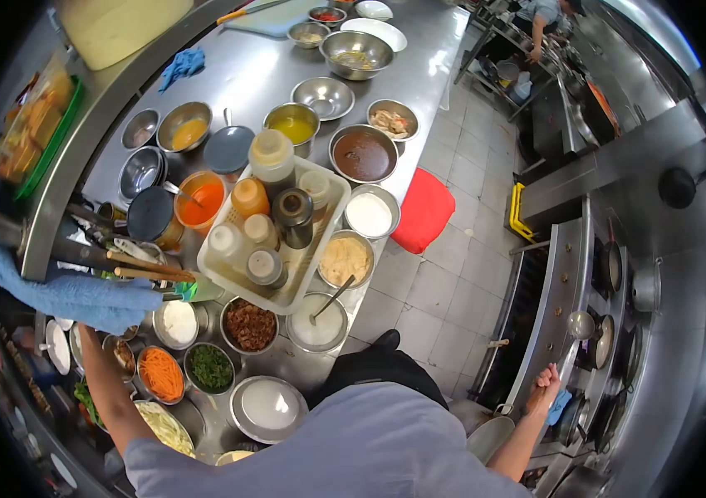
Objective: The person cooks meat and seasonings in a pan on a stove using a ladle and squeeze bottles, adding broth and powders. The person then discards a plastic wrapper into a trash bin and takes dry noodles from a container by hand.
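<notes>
grey shirt (328,440) beside tabletop (245,83) near edge, right hand (545,385) clenched round ladle (580,324), left hand hidden, grip unclear; careless turn could knock metal bowl (241,422).

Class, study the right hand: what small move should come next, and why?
Probably ease the ladle over the pan nearest its bowl: the right hand grips the handle, and the bowl appears right by that pan's edge.
</notes>
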Demonstrator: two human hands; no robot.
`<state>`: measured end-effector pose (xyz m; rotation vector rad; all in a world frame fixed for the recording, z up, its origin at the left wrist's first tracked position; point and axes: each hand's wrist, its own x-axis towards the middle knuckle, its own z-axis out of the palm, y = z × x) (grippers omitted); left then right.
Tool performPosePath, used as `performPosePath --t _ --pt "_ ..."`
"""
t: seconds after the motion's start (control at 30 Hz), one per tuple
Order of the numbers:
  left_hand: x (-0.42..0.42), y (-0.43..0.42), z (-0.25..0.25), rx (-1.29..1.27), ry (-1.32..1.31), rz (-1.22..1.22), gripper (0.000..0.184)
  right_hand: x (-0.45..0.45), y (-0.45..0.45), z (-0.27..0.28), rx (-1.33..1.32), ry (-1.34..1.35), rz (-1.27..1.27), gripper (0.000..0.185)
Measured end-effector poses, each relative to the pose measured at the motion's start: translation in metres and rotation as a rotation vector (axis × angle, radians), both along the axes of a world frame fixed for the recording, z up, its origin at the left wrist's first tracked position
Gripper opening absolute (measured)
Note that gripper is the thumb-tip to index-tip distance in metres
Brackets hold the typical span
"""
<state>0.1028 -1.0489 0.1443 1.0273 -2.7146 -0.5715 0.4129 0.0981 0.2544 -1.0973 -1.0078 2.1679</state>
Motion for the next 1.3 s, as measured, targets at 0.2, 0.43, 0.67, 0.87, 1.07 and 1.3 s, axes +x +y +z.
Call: performPosePath --t 0.2,0.43,0.67,0.87,1.07,1.3 --pt "-0.013 0.006 0.011 0.0 -0.008 -0.007 0.027 -0.007 -0.004 -0.009 -0.02 -0.05 -0.024 0.017" --pt "-0.009 -0.009 0.011 -0.115 -0.014 -0.102 0.024 0.005 0.012 -0.024 0.038 -0.032 0.178 0.036" --pt "0.064 0.015 0.037 0.429 0.271 0.228 0.013 -0.001 0.013 -0.032 0.192 -0.151 0.103 0.037" --pt "0.075 0.017 0.051 0.809 0.475 0.364 0.014 -0.011 0.001 -0.025 0.101 -0.159 0.007 0.036" --pt "0.107 -0.002 0.049 0.526 0.365 0.097 0.022 -0.022 0.017 -0.019 0.013 0.028 0.128 0.028" --pt "0.164 0.01 0.058 0.77 0.459 -0.277 0.036 -0.004 0.045 -0.049 -0.288 0.548 0.18 0.026"
